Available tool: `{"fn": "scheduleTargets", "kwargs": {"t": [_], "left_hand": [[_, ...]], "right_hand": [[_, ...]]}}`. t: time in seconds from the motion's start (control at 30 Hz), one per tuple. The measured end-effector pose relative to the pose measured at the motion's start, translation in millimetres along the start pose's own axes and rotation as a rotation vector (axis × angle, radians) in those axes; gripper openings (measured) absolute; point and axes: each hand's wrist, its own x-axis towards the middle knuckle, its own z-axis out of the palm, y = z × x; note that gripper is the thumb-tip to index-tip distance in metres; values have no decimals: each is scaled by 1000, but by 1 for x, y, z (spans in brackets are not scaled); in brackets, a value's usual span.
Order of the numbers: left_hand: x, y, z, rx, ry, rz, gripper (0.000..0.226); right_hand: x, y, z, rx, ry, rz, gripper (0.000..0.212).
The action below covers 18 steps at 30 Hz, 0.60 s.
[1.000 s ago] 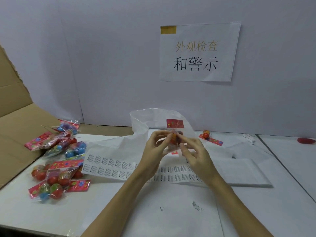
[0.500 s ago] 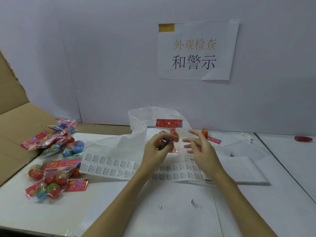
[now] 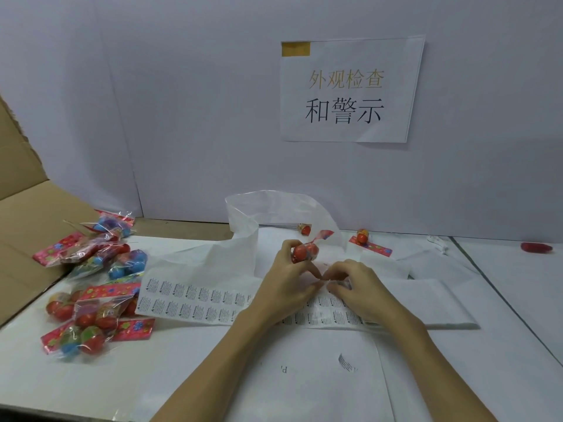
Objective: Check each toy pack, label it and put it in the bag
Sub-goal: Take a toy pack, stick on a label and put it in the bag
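Observation:
My left hand [image 3: 288,280] grips a clear toy pack [image 3: 305,252] of red balls, its red header card pointing up and right, just above the label sheet. A long white label sheet [image 3: 195,300] with rows of small printed warning stickers lies across the table. My right hand [image 3: 355,284] is down on the sheet's right part, fingertips curled and pinching at a sticker there. Behind both hands a large translucent white bag [image 3: 268,208] lies with its mouth standing open.
Several toy packs [image 3: 91,312] with red headers are heaped at the left by a brown cardboard flap [image 3: 21,226]. Another pack [image 3: 367,240] and a loose toy [image 3: 304,229] lie behind the bag. A red object [image 3: 536,247] sits far right. A paper sign [image 3: 350,89] hangs on the wall.
My right hand let go of the pack and dropped onto the label sheet. My left hand kept the pack and tilted it, lowering slightly.

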Motion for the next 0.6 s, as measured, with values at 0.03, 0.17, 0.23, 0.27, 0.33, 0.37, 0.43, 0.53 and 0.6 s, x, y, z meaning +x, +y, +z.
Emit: {"fn": "scheduleTargets", "kwargs": {"t": [0.03,0.17,0.23,0.27,0.33,0.37,0.43,0.53,0.6], "left_hand": [[0,-1,0,5,-9,2,19],[0,-4,1,-5,4,-33,19],[2,-5,1,-10,18,-52,15],[2,-5,1,-11,23,-57,13],[3,-5,0,-4,21,-58,8],[3,-5,-1,2,15,-52,7],[3,-6,-3,18,6,-44,6],[4,-9,-6,36,6,-45,8],[3,-10,-7,52,12,-43,9]], "right_hand": [[0,0,0,11,16,-7,18],[2,1,3,50,58,-33,17],[3,2,4,64,75,-51,18],[4,2,5,80,86,-58,19],[4,5,4,132,117,-68,23],[4,7,3,143,126,-75,24],[4,11,2,103,116,-88,21],[5,14,1,126,89,-80,23],[5,14,1,189,88,-63,28]]}}
